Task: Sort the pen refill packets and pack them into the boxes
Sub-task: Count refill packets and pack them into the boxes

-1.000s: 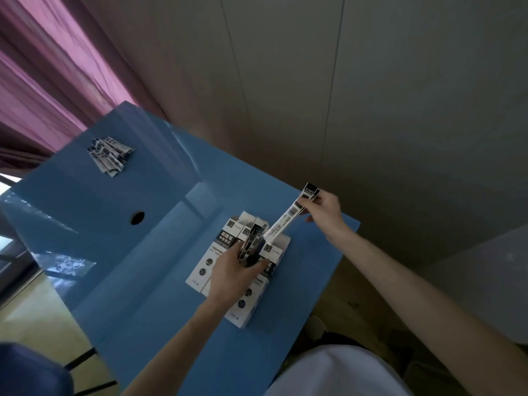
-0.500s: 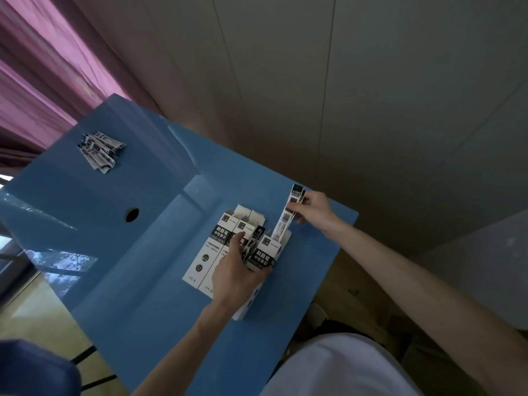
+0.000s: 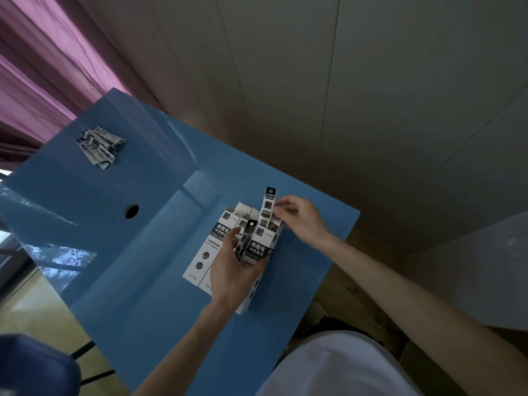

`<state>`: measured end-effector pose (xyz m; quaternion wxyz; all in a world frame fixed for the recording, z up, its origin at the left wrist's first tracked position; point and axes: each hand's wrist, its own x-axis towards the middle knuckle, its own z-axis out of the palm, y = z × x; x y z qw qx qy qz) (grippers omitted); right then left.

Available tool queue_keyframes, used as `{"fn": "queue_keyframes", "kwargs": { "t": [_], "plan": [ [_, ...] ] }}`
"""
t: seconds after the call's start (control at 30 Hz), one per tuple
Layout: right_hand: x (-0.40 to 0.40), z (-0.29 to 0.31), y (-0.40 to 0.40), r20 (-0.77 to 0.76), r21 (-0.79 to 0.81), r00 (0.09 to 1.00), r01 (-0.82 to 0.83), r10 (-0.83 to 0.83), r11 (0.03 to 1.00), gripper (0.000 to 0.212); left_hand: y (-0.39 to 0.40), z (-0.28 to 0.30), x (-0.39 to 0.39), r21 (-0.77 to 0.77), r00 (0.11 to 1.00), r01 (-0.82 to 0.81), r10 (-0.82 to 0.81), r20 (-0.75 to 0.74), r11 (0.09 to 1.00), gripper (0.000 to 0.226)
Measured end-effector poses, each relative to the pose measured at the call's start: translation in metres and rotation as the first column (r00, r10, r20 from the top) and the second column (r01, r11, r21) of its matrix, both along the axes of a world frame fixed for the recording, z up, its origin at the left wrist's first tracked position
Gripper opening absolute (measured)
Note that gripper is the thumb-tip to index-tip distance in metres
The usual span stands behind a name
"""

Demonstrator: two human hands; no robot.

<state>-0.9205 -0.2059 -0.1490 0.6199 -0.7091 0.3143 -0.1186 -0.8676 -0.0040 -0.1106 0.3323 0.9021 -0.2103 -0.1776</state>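
While the right hand pinches a refill packet half-sunk in the open box just below its fingers, packing is under way. Beside it, the left hand grips a dark bundle of packets; next, that packet likely needs pushing fully down.

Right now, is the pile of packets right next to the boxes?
No, the pile lies at the table's far corner, well apart from the boxes.

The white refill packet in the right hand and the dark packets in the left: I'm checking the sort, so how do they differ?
The slim white refill packet is single; the dark packets look like a small bundle. The white one stands nearly upright, its lower end in the open right-hand white box, pinched by the right hand; the dark ones lean above the boxes in the left hand. Both are long, narrow and printed.
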Motion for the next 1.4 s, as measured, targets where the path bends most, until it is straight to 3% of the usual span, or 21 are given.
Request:
{"fn": "queue_keyframes", "kwargs": {
  "t": [0.23, 0.37, 0.47, 0.67, 0.83, 0.97, 1.07, 1.2, 1.4],
  "plan": [
    [0.002, 0.003, -0.005, -0.107, 0.13, 0.956, -0.259, 0.274, 0.957, 0.019, 0.002, -0.001, 0.002, -0.027, 1.0, 0.013, -0.013, -0.011, 1.0, 0.088],
    [0.003, 0.009, -0.009, -0.1, 0.09, 0.982, -0.154, 0.163, 0.984, 0.028, 0.003, -0.001, 0.001, -0.029, 1.0, 0.017, -0.017, 0.005, 0.999, 0.088],
    [0.003, 0.01, -0.002, -0.031, 0.162, 0.993, -0.108, 0.115, 0.981, 0.024, 0.003, 0.0, 0.001, -0.032, 1.0, 0.024, -0.024, 0.012, 0.999, 0.087],
    [0.0, 0.007, -0.003, -0.211, 0.163, 0.868, -0.421, 0.449, 0.892, 0.037, 0.007, -0.002, 0.003, -0.023, 0.998, 0.058, -0.058, -0.024, 0.998, 0.085],
    [0.0, 0.015, -0.002, -0.086, 0.212, 0.964, -0.228, 0.25, 0.95, 0.018, 0.009, 0.001, 0.004, -0.038, 0.999, 0.045, -0.046, -0.016, 0.998, 0.082],
    [0.001, 0.015, 0.005, -0.2, 0.179, 0.894, -0.368, 0.4, 0.912, 0.029, 0.007, 0.002, 0.003, -0.025, 0.998, 0.056, -0.056, -0.022, 0.998, 0.083],
    [0.0, 0.023, 0.002, -0.246, 0.225, 0.872, -0.373, 0.424, 0.9, 0.038, 0.009, 0.0, 0.002, -0.019, 0.998, 0.067, -0.067, -0.01, 0.998, 0.083],
    [-0.002, 0.021, 0.001, -0.154, 0.164, 0.949, -0.25, 0.275, 0.954, 0.022, 0.011, 0.001, 0.002, -0.038, 0.999, 0.05, -0.051, -0.007, 0.998, 0.082],
    [-0.006, 0.019, 0.01, -0.154, 0.033, 0.943, -0.295, 0.296, 0.955, 0.013, 0.011, 0.001, -0.002, -0.033, 0.995, 0.096, -0.096, 0.0, 0.995, 0.08]
  ]
}}
